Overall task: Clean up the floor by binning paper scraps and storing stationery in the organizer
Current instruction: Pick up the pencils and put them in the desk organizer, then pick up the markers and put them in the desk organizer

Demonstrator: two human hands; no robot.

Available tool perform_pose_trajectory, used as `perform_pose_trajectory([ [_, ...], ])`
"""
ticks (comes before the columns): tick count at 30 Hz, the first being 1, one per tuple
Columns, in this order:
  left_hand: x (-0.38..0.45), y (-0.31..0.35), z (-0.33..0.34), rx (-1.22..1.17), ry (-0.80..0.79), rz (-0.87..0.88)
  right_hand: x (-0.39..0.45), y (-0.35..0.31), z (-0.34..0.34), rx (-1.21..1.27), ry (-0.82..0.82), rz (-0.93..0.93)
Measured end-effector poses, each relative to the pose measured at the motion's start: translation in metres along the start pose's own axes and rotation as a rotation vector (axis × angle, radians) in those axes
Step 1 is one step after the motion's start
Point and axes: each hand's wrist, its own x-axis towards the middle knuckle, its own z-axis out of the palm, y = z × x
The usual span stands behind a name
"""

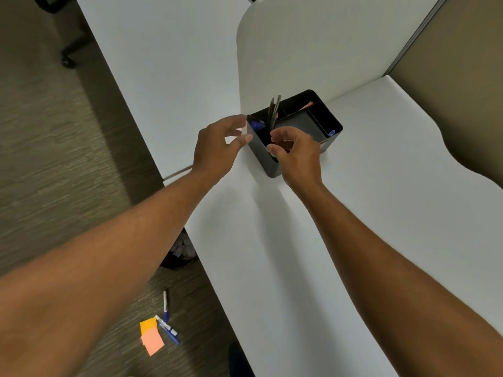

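Black organizer (299,123) on white desk (353,213), orange and pink sticky notes (151,336) beside blue-and-white pens (167,322) on brown-grey streaked carpet (54,159).

Two bare forearms enter from the lower left and lower right of the frame and narrow toward the centre. No sleeve, cuff, glove, watch, band or ring shows on either arm. The left hand (217,144), centre-left, shows a thumb and fingers with short, plain nails. The right hand (295,153), just right of centre, is seen from the back, knuckles visible; its nails cannot be made out.
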Motion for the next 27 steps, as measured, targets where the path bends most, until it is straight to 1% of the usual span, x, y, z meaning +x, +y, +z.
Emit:
perform_pose_trajectory([
  [2,-0.022,-0.01,-0.005,-0.02,-0.039,0.017,-0.013,-0.01,0.016,-0.038,-0.007,-0.109],
  [5,-0.06,-0.031,-0.023,-0.023,-0.087,0.074,-0.042,-0.022,0.047,-0.184,-0.08,-0.306],
  [8,-0.107,-0.07,-0.058,-0.003,-0.035,0.077,-0.089,-0.031,0.09,-0.263,-0.186,-0.417],
  [11,-0.165,-0.128,-0.098,0.061,0.051,0.033,-0.146,-0.037,0.141,-0.289,-0.354,-0.45],
  [16,-0.27,-0.244,-0.142,0.073,0.146,-0.183,-0.248,-0.02,0.246,-0.24,-0.635,-0.364],
  [19,-0.334,-0.317,-0.147,0.034,0.175,-0.366,-0.312,0.014,0.318,-0.317,-0.785,-0.241],
  [21,-0.378,-0.371,-0.141,0.021,0.178,-0.492,-0.351,0.051,0.363,-0.392,-0.875,-0.146],
  [24,-0.437,-0.459,-0.115,-0.005,0.132,-0.667,-0.396,0.124,0.429,-0.508,-1.011,-0.079],
  [27,-0.481,-0.537,-0.075,-0.086,0.049,-0.825,-0.426,0.206,0.485,-0.571,-1.05,0.017],
])
